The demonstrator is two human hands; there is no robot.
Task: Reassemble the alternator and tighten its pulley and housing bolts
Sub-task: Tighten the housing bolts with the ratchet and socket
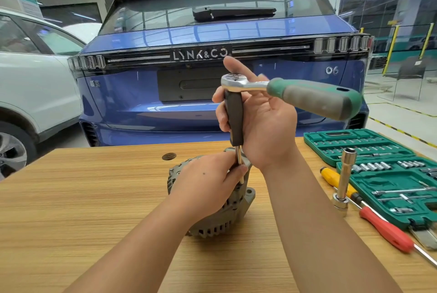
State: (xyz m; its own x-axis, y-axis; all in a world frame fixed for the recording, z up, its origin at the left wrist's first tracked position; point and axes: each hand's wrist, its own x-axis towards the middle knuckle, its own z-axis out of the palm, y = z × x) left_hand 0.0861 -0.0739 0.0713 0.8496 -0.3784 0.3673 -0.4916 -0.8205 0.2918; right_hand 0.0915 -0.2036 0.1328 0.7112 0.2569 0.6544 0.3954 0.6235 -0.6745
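Note:
A grey alternator (pixel 221 217) lies on the wooden table (pixel 82 198) in front of me. My left hand (pixel 208 179) rests on top of it and pinches the thin metal shaft (pixel 239 162) of an upright driver tool. My right hand (pixel 262 122) grips that tool's black handle (pixel 234 117) just above the alternator. A ratchet wrench sits on the handle's top, its chrome head (pixel 233 82) under my thumb and its green and grey grip (pixel 314 98) sticking out to the right. The bolt under the shaft's tip is hidden by my left hand.
An open green socket case (pixel 369 148) lies at the table's right edge. Beside it stand an upright long socket (pixel 344 179), a yellow-handled screwdriver (pixel 331 178) and a red-handled screwdriver (pixel 387 231). A blue car (pixel 212 39) is parked just beyond the table, a white car (pixel 30 79) to the left.

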